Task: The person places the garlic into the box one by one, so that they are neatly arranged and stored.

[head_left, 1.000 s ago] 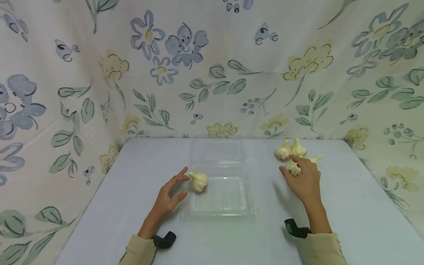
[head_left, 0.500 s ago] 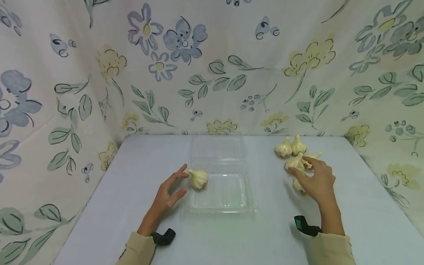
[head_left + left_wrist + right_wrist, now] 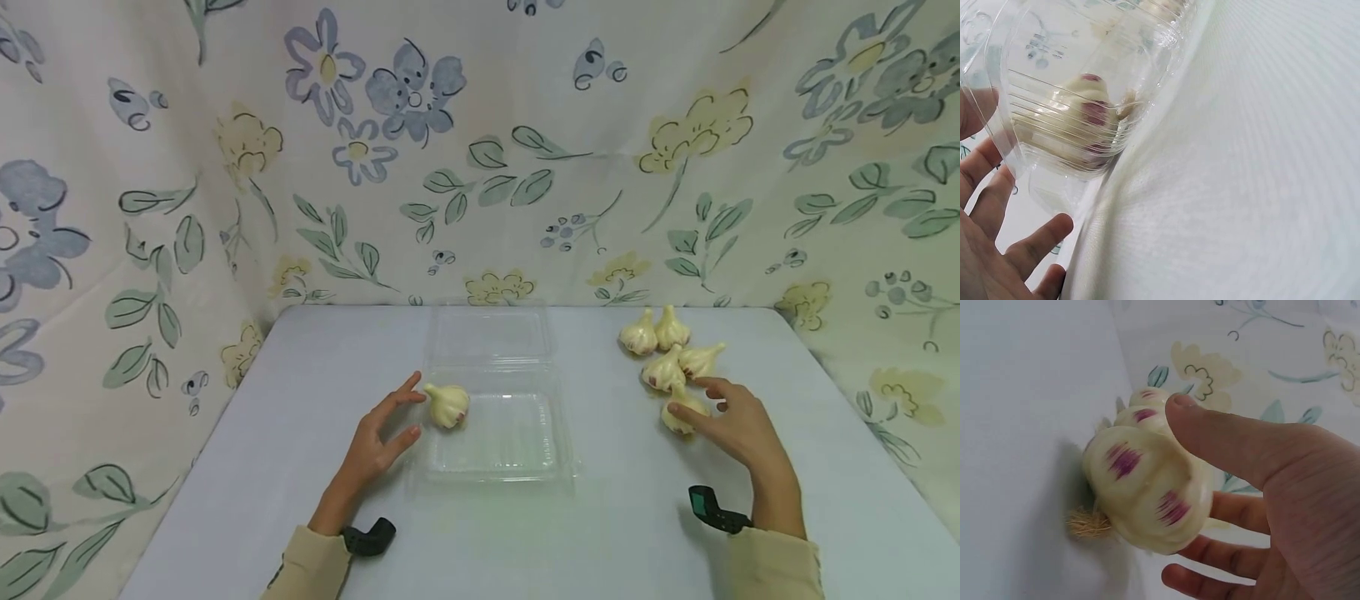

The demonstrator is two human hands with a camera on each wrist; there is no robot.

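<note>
Head view: right hand [image 3: 738, 421] has its thumb and fingers around a cream, round garlic bulb [image 3: 681, 414], nearest of a bunch toward the tabletop's [image 3: 337, 350] far right corner; four matching cream bulbs [image 3: 662, 372] sit behind it. Looks like the step is getting hold of that one, so I'd say the next move calls for a snug grip without bumping its neighbours. Left hand [image 3: 378, 437], fingers loosely spread, is by the left side of a clear, rectangular plastic clamshell, lid flopped toward the far edge. One cream, purple-marked bulb [image 3: 447, 406] is in its left side.

Left wrist: fingers apart, that bulb showing through ribbed plastic [image 3: 1035, 119].

Right wrist: thumb overlaps the bulb, fingers behind; can't tell if they're actually squeezing.
</note>
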